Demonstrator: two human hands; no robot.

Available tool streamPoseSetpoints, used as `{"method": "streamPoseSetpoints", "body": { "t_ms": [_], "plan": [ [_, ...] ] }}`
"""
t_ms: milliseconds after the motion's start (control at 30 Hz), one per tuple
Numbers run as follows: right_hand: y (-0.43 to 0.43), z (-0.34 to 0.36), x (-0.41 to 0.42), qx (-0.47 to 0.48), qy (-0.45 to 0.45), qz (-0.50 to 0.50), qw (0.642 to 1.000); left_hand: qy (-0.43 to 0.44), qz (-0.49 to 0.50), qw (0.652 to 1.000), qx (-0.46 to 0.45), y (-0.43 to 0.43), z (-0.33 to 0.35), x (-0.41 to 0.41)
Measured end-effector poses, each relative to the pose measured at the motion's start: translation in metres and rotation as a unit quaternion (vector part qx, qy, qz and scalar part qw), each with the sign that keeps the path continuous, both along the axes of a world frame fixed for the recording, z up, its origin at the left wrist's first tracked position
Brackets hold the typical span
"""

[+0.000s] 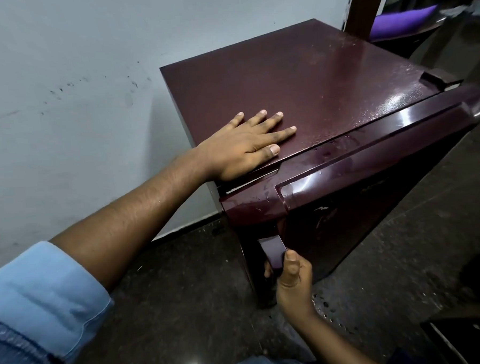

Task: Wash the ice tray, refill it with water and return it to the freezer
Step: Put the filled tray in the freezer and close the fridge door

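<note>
A small maroon fridge (325, 74) stands against the white wall. My left hand (245, 145) lies flat on its top near the front left corner, fingers straight. My right hand (292, 279) grips the handle (273, 252) on the left edge of the glossy door (373, 191), thumb on the front. A thin gap shows between the door's top corner and the cabinet. The ice tray is not in view.
A white wall (75, 93) runs along the left of the fridge. The floor (183, 296) is dark speckled stone. A wooden frame (363, 5) and a purple object (402, 20) lie behind the fridge at the top right.
</note>
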State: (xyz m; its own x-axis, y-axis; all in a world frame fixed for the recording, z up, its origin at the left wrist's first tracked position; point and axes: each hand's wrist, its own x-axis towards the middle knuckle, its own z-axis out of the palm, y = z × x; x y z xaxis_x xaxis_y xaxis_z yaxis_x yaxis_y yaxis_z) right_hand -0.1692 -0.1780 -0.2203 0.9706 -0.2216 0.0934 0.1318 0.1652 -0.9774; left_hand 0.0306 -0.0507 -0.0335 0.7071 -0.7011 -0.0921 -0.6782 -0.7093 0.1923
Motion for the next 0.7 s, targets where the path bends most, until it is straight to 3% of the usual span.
{"method": "streamPoseSetpoints", "body": {
  "t_ms": [167,233,333,400,533,600,700],
  "plan": [
    [-0.001,-0.006,0.001,-0.031,0.005,-0.008,0.999,-0.006,0.002,1.0,-0.007,0.001,-0.002,0.0],
    [-0.011,-0.006,0.0,-0.103,0.002,-0.016,0.995,-0.004,0.003,1.0,-0.01,0.001,-0.001,0.001],
    [-0.032,0.009,-0.001,-0.209,-0.064,-0.108,0.97,-0.002,0.009,1.0,-0.011,0.001,0.0,0.001],
    [-0.043,0.032,0.002,-0.267,-0.17,-0.148,0.937,-0.003,0.014,1.0,-0.008,0.0,0.002,0.0],
    [-0.048,0.077,0.024,-0.416,-0.357,-0.147,0.823,-0.008,0.016,1.0,-0.004,-0.002,0.003,-0.002],
    [-0.047,0.095,0.04,-0.459,-0.396,-0.154,0.781,-0.01,0.016,1.0,0.0,-0.002,0.003,-0.002],
    [-0.048,0.113,0.068,-0.487,-0.412,-0.183,0.748,-0.014,0.019,1.0,0.0,-0.001,0.001,-0.003]
  ]
}}
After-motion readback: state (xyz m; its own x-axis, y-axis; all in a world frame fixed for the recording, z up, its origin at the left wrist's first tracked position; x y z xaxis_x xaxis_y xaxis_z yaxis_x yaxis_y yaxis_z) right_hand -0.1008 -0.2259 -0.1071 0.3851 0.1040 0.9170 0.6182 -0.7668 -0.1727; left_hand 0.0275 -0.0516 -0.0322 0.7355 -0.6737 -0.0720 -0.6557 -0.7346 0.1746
